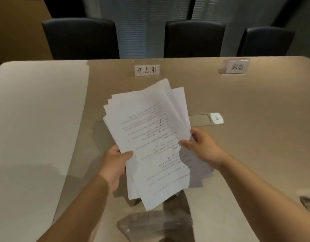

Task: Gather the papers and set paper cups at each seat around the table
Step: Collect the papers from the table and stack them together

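A loose, fanned stack of printed white papers (pixel 147 130) is held above the middle of the tan table (pixel 255 105). My left hand (pixel 115 165) grips the stack's left edge, thumb on top. My right hand (pixel 201 147) grips the right edge, thumb pressed on the top sheet. The sheets are uneven, with corners sticking out at the far end and near end. No paper cups show in the view.
Two name cards (pixel 146 70) (pixel 237 67) stand at the table's far edge, before three dark chairs (pixel 194 39). A power socket panel (pixel 216 118) is set in the table right of the papers. A clear plastic holder (pixel 156 224) lies near me. The table's left part (pixel 37 119) is pale.
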Tool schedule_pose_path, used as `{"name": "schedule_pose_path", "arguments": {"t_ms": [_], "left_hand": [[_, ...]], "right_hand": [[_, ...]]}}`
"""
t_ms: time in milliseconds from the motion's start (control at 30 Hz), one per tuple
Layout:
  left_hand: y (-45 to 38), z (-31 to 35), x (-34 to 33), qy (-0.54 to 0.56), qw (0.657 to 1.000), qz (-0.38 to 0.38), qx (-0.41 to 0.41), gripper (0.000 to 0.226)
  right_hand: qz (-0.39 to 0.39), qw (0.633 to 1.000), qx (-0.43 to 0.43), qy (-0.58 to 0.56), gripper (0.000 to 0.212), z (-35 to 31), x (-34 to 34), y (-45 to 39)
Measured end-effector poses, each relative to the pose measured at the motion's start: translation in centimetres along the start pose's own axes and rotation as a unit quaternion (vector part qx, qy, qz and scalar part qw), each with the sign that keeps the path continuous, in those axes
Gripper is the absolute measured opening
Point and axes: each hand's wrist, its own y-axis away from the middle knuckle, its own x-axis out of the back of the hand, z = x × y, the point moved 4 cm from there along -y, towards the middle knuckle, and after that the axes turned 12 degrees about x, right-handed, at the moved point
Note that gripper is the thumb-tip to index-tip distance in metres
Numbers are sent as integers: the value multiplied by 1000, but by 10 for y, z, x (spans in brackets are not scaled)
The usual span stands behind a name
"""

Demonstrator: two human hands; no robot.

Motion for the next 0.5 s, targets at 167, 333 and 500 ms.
{"name": "schedule_pose_path", "arguments": {"t_ms": [167,333,500], "left_hand": [[-46,-24,-21,28,997,29,70,24],[-76,-52,-41,36,988,50,142,21],[-76,-65,-54,-40,981,86,168,15]], "right_hand": [[-59,981,-27,184,23,39,-12,-60],[-136,952,-66,266,21,92,-26,-104],[-168,920,-92,342,73,128,-31,-115]]}}
